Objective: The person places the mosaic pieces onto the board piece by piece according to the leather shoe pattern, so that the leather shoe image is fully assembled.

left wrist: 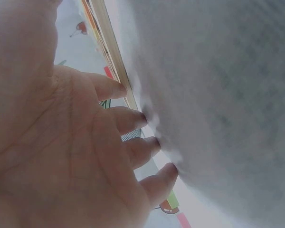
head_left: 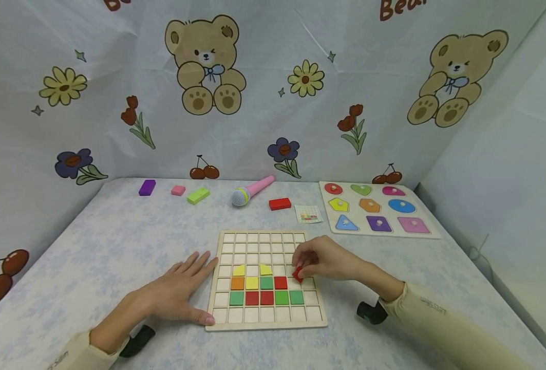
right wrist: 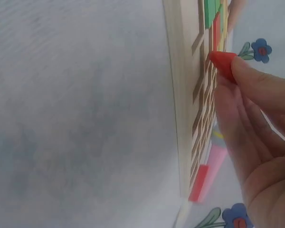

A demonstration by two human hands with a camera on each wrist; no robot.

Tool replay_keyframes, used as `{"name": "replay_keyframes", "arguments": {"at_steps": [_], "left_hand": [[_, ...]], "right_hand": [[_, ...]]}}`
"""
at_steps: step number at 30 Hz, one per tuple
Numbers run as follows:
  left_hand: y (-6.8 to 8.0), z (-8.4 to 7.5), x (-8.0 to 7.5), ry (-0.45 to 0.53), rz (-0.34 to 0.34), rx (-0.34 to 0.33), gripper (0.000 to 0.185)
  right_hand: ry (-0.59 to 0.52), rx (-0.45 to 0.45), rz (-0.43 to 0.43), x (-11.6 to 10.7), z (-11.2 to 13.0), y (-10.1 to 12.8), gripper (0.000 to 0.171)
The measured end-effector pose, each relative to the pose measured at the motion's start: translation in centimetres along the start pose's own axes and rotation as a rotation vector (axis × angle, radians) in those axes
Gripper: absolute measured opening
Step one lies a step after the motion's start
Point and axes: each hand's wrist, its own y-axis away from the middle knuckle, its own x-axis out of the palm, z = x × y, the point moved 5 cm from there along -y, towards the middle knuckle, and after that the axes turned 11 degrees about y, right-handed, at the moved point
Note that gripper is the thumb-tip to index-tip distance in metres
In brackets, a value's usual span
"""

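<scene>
A wooden grid board (head_left: 265,327) lies on the table, with square tiles in red, green, yellow and orange in some cells, and two cut-corner yellow pieces (head_left: 265,270) above them. My right hand (head_left: 330,259) is over the board's right side. Between its thumb and fingers it pinches a small red tile (right wrist: 223,61), tilted close over a cell right of a red square tile (head_left: 280,283). With fingers spread, my left hand (head_left: 173,288) rests flat beside the board, its thumb and index fingertips at the left edge.
Behind the board lie a purple block (head_left: 147,187), a pink block (head_left: 178,190), a lime block (head_left: 198,196), a toy microphone (head_left: 252,190), a red block (head_left: 280,204) and a small pattern card (head_left: 308,214). A knobbed shape puzzle (head_left: 379,231) lies at the back right, near the wall.
</scene>
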Motion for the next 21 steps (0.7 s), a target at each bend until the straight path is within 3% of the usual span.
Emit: {"name": "replay_keyframes", "arguments": {"at_steps": [5,13,17,21], "left_hand": [[0.0,-0.1,0.0,-0.004,-0.004,-0.002,0.125],[0.2,-0.1,-0.1,-0.005,-0.001,-0.01,0.125],[0.2,0.0,-0.1,-0.009,-0.001,-0.017,0.125],[0.1,0.0,-0.1,-0.014,-0.004,-0.015,0.125]], "right_hand": [[0.009,-0.008,0.016,0.7,0.4,-0.7,0.01],[0.076,0.028,-0.037,1.5,1.2,-0.8,0.011],[0.163,0.042,-0.029,1.6,2.1,-0.4,0.01],[0.353,0.019,-0.011,1.8,3.3,0.7,0.018]]}}
